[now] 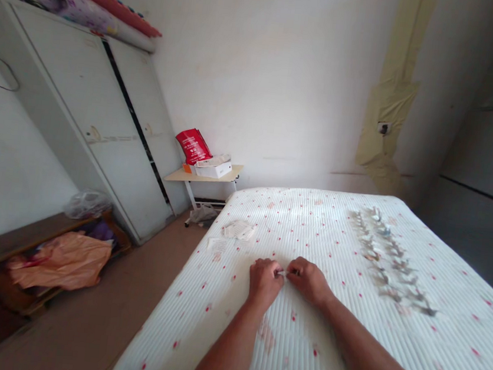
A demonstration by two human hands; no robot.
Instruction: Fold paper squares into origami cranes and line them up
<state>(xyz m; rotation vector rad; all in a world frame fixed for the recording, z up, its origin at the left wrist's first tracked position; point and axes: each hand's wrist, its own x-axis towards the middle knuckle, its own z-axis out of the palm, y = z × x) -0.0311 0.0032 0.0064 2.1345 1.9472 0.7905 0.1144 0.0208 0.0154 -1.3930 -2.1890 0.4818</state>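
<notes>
My left hand (265, 277) and my right hand (307, 280) are close together over the mattress (289, 356), fingers of both pinched in. Between their fingertips shows a small piece of folded paper (281, 273), whitish and mostly hidden. Up and to the left of my hands lie a stack of printed paper pieces (239, 229) and a loose paper piece (217, 244). On the right side of the mattress, small folded paper figures, like cranes (399, 265), stand in two rough rows.
Beyond the mattress, a small table (176, 175) carries a white box (215, 169) and a red bag (193, 145). A grey cabinet (83, 89) with rolled mats (92, 10) on top stands at left. Near it, a wooden bench (3, 249) holds an orange plastic bag (64, 262).
</notes>
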